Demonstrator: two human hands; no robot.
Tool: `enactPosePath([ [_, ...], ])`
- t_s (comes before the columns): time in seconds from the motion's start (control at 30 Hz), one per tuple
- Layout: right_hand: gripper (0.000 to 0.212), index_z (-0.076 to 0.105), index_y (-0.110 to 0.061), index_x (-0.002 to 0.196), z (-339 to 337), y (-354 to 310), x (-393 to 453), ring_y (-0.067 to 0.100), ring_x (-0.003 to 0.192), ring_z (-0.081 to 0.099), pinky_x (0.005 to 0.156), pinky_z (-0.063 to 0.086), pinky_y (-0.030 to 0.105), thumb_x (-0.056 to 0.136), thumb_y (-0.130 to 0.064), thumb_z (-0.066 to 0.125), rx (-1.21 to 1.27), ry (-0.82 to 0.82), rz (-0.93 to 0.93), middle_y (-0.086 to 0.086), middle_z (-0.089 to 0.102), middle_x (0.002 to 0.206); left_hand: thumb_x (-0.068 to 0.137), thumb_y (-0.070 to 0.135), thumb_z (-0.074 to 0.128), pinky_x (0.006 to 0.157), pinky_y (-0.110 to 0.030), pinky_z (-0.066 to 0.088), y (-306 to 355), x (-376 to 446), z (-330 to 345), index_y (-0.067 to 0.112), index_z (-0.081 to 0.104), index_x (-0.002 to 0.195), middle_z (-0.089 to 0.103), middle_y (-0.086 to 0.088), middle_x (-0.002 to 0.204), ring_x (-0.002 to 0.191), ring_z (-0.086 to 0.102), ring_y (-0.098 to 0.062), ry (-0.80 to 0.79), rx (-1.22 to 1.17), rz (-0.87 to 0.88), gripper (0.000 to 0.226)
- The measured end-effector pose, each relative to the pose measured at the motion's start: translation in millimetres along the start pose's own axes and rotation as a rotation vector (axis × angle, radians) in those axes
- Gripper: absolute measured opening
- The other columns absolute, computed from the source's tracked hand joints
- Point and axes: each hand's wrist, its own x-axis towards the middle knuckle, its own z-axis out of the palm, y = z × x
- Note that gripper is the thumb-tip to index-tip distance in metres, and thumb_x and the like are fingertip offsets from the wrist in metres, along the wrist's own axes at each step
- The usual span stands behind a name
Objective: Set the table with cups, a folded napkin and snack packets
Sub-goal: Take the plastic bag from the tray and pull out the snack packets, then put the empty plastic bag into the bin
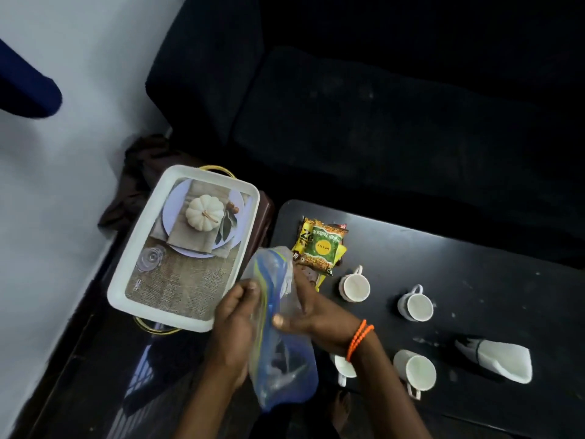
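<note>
Both hands hold a clear plastic zip bag (281,356) with a blue edge above the table's left end. My left hand (235,307) pinches its rim and my right hand (311,312), with orange beads on the wrist, grips the other side. Snack packets (321,245) lie in a small pile on the black table (474,264). Several white cups stand there: one (354,286) beside the packets, one (416,305) further right, one (416,370) near the front, one (345,367) partly hidden under my right wrist. A folded white napkin (503,359) lies at the right.
A white tray (126,280) printed with a pumpkin picture sits on a stand left of the table. A dark cloth (139,172) lies behind it. A dark sofa (380,106) runs along the far side. My bare foot (342,410) shows below the table edge.
</note>
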Motion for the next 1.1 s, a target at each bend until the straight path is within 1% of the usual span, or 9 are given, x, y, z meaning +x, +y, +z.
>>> enactPosePath([
  [0.1,0.078,0.05,-0.016,0.146,13.5,-8.8,-10.5,0.032,0.12,0.068,0.102,0.057,0.049,0.079,0.011,0.079,0.093,0.128,-0.138,0.019,0.066,0.138,0.104,0.001,0.048,0.088,-0.04,0.059,23.7,-10.5,21.4,0.009,0.076,0.102,0.077,-0.017,0.105,0.098,0.07,-0.031,-0.146,0.031,-0.051,0.029],
  [0.27,0.033,0.072,0.004,0.106,3.6,-49.9,-29.1,0.041,0.099,0.063,0.092,0.051,0.055,0.074,0.01,0.067,0.438,0.608,-0.27,0.028,0.07,0.106,0.099,0.035,0.066,0.084,-0.015,0.052,69.9,-25.6,31.9,0.034,0.075,0.102,0.079,0.015,0.102,0.097,0.072,-0.002,-0.048,0.447,0.49,0.009],
  [0.4,0.027,0.069,0.013,0.109,1.7,-95.5,-54.6,0.033,0.077,0.077,0.065,0.064,0.038,0.099,0.008,0.044,0.842,0.455,-0.198,0.025,0.076,0.092,0.082,0.066,0.072,0.103,-0.025,0.046,91.8,-37.0,55.9,0.045,0.06,0.132,0.065,0.018,0.136,0.127,0.059,0.0,0.004,0.386,0.494,0.055],
  [0.57,0.023,0.071,-0.004,0.082,21.2,-125.7,-88.7,0.009,0.065,0.068,0.062,0.056,0.024,0.096,0.008,0.057,0.079,0.806,-0.218,0.008,0.069,0.073,0.071,0.045,0.085,0.1,-0.032,0.057,101.2,-50.3,124.3,0.029,0.049,0.15,0.064,0.006,0.143,0.128,0.065,-0.012,-0.555,0.288,0.216,0.088],
  [0.73,0.004,0.079,-0.003,0.087,-24.1,-154.3,-168.9,0.002,0.072,0.061,0.068,0.054,0.017,0.087,-0.004,0.076,-0.482,0.783,-0.155,0.005,0.073,0.079,0.068,0.024,0.075,0.076,-0.025,0.057,100.1,-77.6,182.0,0.02,0.075,0.1,0.078,0.001,0.095,0.091,0.072,-0.016,-0.537,0.489,0.247,0.033],
  [0.83,0.05,0.072,-0.015,0.122,-54.9,-157.0,-227.3,0.019,0.092,0.07,0.084,0.062,0.044,0.076,-0.008,0.089,-0.338,0.854,-0.229,0.011,0.071,0.123,0.087,0.005,0.064,0.066,-0.033,0.048,97.8,-86.6,218.6,0.012,0.069,0.078,0.068,0.0,0.075,0.077,0.064,-0.022,-0.324,0.573,0.285,0.012],
  [0.97,0.125,0.027,-0.037,0.16,-74.5,-149.5,-273.8,0.01,0.136,0.048,0.109,0.047,0.017,0.057,-0.032,0.1,-0.57,0.729,-0.298,-0.011,0.034,0.152,0.086,0.023,0.057,0.075,-0.043,0.053,82.1,-116.7,271.1,0.007,0.068,0.081,0.074,-0.011,0.084,0.082,0.067,-0.032,-0.306,0.714,0.252,0.02],
  [1.03,0.127,0.028,-0.037,0.16,-82.8,-142.6,-284.7,0.003,0.136,0.041,0.11,0.032,0.003,0.055,-0.038,0.099,-0.695,0.7,-0.299,-0.014,0.037,0.148,0.092,0.024,0.053,0.083,-0.046,0.056,67.2,-142.1,300.3,0.011,0.07,0.087,0.076,-0.014,0.093,0.091,0.07,-0.035,-0.433,0.786,0.238,0.022],
  [1.1,0.101,0.055,-0.029,0.146,-100.2,-133.9,-303.0,0.014,0.126,0.059,0.109,0.045,0.019,0.056,-0.025,0.101,-0.499,0.823,-0.359,-0.006,0.06,0.139,0.086,0.021,0.055,0.081,-0.045,0.056,54.3,-160.9,326.7,0.014,0.066,0.077,0.072,-0.013,0.087,0.089,0.069,-0.035,-0.586,0.73,0.098,0.016],
])
